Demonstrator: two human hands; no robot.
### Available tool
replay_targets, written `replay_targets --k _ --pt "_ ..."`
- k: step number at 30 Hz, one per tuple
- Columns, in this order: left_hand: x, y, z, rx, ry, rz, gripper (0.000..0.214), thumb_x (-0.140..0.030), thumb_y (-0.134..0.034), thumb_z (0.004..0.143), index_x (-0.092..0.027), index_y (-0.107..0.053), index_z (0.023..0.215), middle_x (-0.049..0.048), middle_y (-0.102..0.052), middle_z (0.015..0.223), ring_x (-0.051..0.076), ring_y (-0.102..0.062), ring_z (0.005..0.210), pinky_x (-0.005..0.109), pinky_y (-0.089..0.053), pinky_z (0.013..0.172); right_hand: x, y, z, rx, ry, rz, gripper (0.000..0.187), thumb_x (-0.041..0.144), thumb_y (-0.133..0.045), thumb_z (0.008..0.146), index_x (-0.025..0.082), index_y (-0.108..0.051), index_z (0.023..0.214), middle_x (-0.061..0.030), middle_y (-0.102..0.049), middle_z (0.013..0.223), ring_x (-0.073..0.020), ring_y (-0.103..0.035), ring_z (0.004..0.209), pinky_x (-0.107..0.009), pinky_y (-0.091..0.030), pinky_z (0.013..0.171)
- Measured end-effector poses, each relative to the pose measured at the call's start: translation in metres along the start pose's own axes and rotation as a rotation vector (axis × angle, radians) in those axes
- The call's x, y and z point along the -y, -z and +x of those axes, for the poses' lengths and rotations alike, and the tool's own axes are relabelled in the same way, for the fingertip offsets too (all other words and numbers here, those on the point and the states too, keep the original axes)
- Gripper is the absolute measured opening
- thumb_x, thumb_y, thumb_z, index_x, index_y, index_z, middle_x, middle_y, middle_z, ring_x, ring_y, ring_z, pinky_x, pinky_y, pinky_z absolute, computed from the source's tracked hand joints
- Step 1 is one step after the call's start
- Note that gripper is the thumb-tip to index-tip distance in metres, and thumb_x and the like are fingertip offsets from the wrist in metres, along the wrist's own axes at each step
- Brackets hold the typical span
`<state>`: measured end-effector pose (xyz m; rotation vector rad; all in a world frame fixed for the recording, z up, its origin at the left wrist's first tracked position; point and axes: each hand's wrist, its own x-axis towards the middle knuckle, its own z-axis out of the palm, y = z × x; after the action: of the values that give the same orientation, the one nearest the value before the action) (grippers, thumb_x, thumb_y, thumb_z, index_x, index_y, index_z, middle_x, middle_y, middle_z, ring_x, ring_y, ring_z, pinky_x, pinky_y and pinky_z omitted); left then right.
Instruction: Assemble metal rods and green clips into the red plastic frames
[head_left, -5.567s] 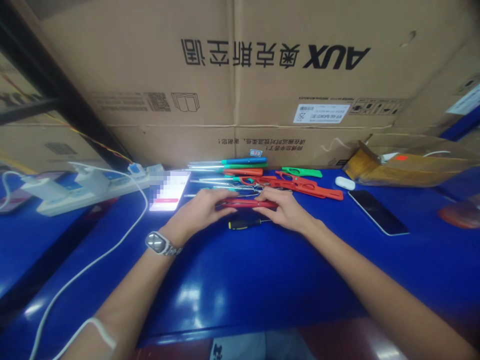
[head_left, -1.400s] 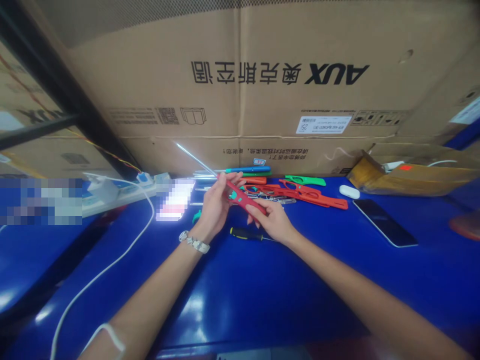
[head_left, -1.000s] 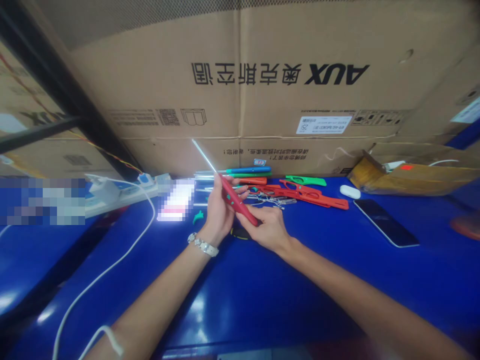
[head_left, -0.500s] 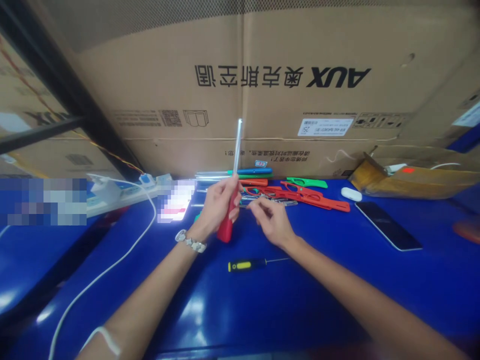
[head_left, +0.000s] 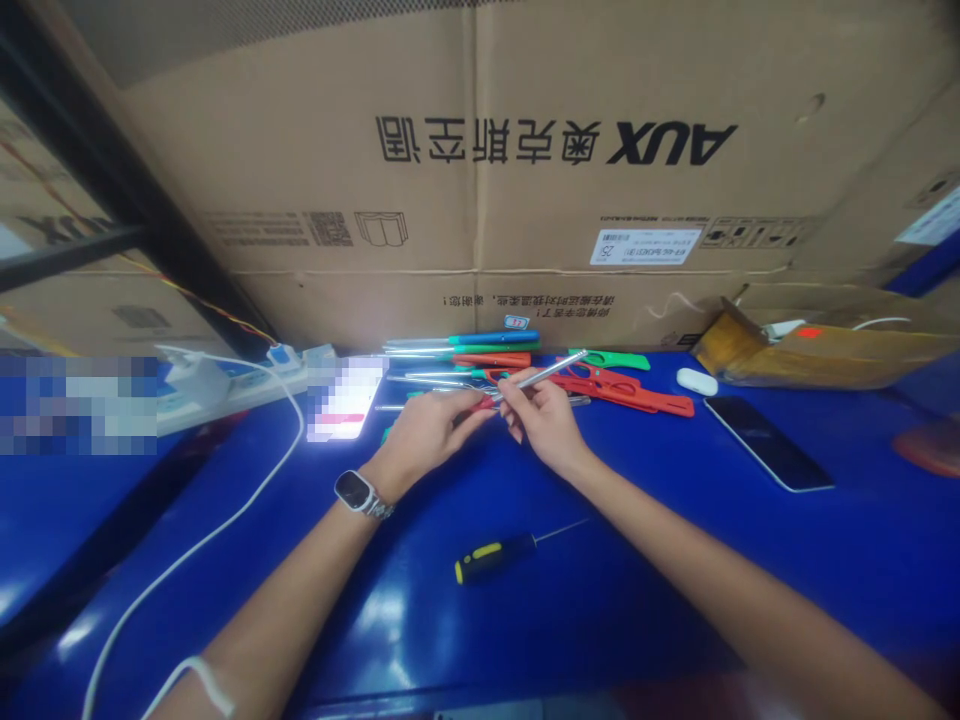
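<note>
A red long-nosed lighter (head_left: 541, 372), with a slim metal tube, is held between both hands in the middle of the view. Its red handle is mostly hidden in my left hand (head_left: 427, 435), which is closed around it. My right hand (head_left: 546, 420) pinches the tube near where it leaves the handle, and the tube's tip points up to the right. Behind the hands lie several more lighters with blue, green and orange-red handles (head_left: 510, 340), beside orange-red casing parts (head_left: 637, 393). Nearer to me a black-and-yellow screwdriver (head_left: 495, 556) rests on the blue table (head_left: 420, 620).
A large cardboard box (head_left: 300, 180) stands upright along the back. On the left are a lit phone (head_left: 347, 398), a power strip (head_left: 232, 395) and a white cable (head_left: 217, 535). To the right lie a dark phone (head_left: 769, 442), a white earbud case (head_left: 697, 381) and an open brown carton (head_left: 847, 350).
The lighter has swung from upright to slanting right, its handle now mostly covered by my left hand. My right hand has closed on the tube. The screwdriver looks slightly turned.
</note>
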<state>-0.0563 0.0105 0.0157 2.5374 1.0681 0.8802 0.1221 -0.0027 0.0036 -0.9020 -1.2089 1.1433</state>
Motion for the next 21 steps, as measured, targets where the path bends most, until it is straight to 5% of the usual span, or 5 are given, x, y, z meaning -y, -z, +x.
replay_targets --k 11,17,21 --pt "-0.008 -0.005 -0.004 -0.090 -0.006 0.148 0.032 -0.041 -0.049 0.097 -0.023 -0.072 0.109 0.0075 -0.070 0.087 0.018 -0.063 0.068 0.026 -0.039 0.060 0.004 0.000 -0.005 -0.037 0.064 0.008 0.039 0.055 -0.073 0.076 0.019 -0.055 0.077 0.0046 -0.058 0.055 -0.0088 -0.052 0.043 -0.020 -0.045 0.037" --pt "-0.012 0.000 -0.004 -0.028 -0.043 -0.021 0.027 -0.038 -0.052 0.096 -0.025 -0.073 0.108 0.0066 -0.073 0.088 0.019 -0.065 0.072 0.027 -0.040 0.065 0.009 0.005 -0.008 0.051 0.070 -0.019 0.040 0.055 -0.072 0.078 0.020 -0.054 0.076 0.0049 -0.057 0.055 -0.0082 -0.052 0.044 -0.020 -0.044 0.040" --pt "-0.014 -0.001 -0.005 -0.088 -0.017 0.038 0.027 -0.038 -0.053 0.095 -0.025 -0.073 0.107 0.0065 -0.072 0.087 0.019 -0.063 0.069 0.027 -0.039 0.063 0.010 0.002 -0.010 -0.014 0.087 -0.037 0.037 0.051 -0.073 0.079 0.019 -0.055 0.075 0.0046 -0.058 0.054 -0.0075 -0.051 0.042 -0.018 -0.043 0.037"
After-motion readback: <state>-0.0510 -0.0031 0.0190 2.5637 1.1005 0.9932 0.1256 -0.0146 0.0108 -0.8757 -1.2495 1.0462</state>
